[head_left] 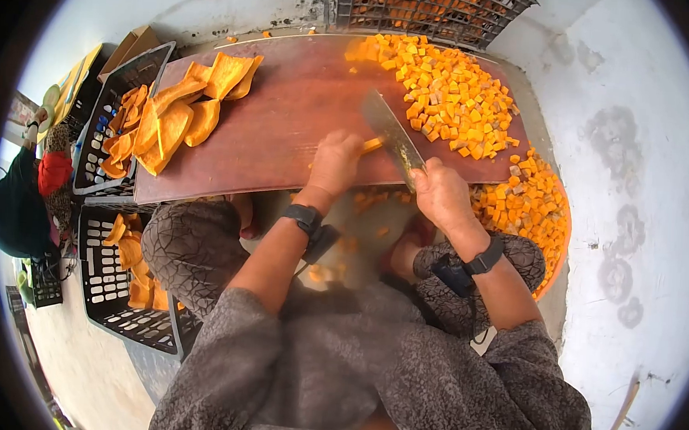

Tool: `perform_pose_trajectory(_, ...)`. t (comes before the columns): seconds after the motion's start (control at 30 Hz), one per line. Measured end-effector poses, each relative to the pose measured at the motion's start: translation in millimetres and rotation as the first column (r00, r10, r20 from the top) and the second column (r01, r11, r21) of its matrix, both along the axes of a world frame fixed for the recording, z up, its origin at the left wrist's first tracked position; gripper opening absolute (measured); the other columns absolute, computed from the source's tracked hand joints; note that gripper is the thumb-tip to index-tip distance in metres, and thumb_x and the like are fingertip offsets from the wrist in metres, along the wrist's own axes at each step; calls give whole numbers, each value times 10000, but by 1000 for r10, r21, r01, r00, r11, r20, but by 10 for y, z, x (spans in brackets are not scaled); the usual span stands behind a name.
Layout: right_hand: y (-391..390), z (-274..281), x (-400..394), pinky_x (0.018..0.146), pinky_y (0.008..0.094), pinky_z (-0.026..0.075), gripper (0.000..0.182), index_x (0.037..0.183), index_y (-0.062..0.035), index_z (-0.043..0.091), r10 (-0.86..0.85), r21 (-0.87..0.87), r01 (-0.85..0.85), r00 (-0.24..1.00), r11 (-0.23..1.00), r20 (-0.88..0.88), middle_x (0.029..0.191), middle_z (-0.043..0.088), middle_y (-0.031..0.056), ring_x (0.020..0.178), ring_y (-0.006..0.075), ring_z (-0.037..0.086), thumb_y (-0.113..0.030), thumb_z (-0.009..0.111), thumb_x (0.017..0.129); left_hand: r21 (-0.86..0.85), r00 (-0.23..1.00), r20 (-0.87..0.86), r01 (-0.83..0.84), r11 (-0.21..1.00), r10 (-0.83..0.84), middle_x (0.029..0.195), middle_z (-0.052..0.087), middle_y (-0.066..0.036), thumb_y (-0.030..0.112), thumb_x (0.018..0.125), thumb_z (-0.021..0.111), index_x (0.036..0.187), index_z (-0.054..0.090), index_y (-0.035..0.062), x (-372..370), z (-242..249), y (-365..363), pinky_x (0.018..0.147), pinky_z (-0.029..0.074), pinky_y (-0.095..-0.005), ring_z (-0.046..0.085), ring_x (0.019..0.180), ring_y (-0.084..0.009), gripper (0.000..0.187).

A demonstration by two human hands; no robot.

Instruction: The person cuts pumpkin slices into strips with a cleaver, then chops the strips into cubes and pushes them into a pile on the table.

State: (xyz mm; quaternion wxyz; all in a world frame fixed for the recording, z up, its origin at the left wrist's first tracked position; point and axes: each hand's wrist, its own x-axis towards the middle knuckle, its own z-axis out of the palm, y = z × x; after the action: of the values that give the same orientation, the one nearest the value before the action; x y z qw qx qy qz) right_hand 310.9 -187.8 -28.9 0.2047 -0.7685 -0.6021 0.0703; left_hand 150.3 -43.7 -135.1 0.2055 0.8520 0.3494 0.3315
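A cleaver point(394, 137) is in my right hand point(444, 194), its fingers wrapped round the handle and the blade slanting up and left over the reddish board point(287, 122). My left hand point(336, 165) is closed on an orange pumpkin strip point(372, 145), whose end pokes out right beside the blade. Beyond the cleaver, a heap of pumpkin cubes point(453, 96) covers the board's right side. Large curved pumpkin slabs point(174, 124) are piled at the board's left end.
An orange-rimmed basin point(567, 230) full of cubes stands below the board's right end. Black crates with pumpkin pieces stand at the left, one upper crate point(102, 163) and one lower crate point(132, 324). Another crate point(433, 17) is behind the board. Another person point(26, 190) is at far left.
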Motion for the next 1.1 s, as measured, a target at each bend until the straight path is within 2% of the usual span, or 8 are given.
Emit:
perform_pose_trajectory(0.17,-8,-42,-7,627,527,489,227,844,-42,553,-45,-39,48,997,998,62,718,634,203,701,437,621,-256,571,917,-20,996,76,-42,999,44,918,607,-134,55,759,690,915,605,67,-32,58,-96,798,492,-440,584,918,-355,179)
perform_pose_trajectory(0.43,147,26,12,714,527,491,246,904,32,525,2,-204,0,1000,979,13,814,634,283,809,469,623,-210,552,940,-86,994,75,-76,993,83,894,603,-131,69,750,715,905,615,62,-78,4,-73,769,496,-429,589,892,-348,185)
perform_pose_trajectory(0.7,591,-213,-38,757,519,496,275,943,35,553,-109,-172,106,994,979,-11,884,650,285,868,455,632,-239,552,942,-51,986,166,-27,998,36,860,596,-137,37,764,695,846,620,51,-99,1,-90,716,502,-436,589,849,-356,112)
perform_pose_trajectory(0.83,554,-123,-2,764,527,490,297,950,32,553,-118,-136,111,992,984,-40,871,648,286,875,452,632,-265,544,950,8,990,136,-36,999,35,858,590,-137,13,761,670,869,617,54,-120,60,-102,727,500,-443,580,854,-367,128)
perform_pose_trajectory(0.9,482,-24,-6,763,528,490,295,945,34,550,-120,-145,114,992,983,-35,859,649,283,864,456,632,-261,542,949,-24,991,137,5,1000,-1,868,584,-177,54,802,613,811,603,43,-122,72,-107,765,475,-479,558,868,-394,18)
perform_pose_trajectory(0.97,364,89,-60,762,529,489,293,940,36,547,-134,-161,127,990,979,-35,848,649,280,853,459,631,-257,541,948,-2,991,135,3,1000,-2,870,582,-160,25,777,629,838,599,45,-119,34,-107,753,484,-464,563,866,-382,71)
perform_pose_trajectory(1.03,266,166,-127,755,535,489,278,937,33,544,9,-192,-5,1000,981,20,825,648,278,822,464,632,-245,538,948,21,991,136,2,1000,-5,872,581,-143,-4,752,646,865,595,48,-101,27,-102,742,493,-449,567,863,-370,134)
perform_pose_trajectory(1.1,223,123,-183,750,534,493,268,938,31,543,26,-187,-21,999,982,24,814,650,275,815,458,637,-237,536,947,26,989,144,18,999,-22,878,576,-148,-4,756,641,845,579,41,-116,18,-89,733,489,-458,561,853,-374,118)
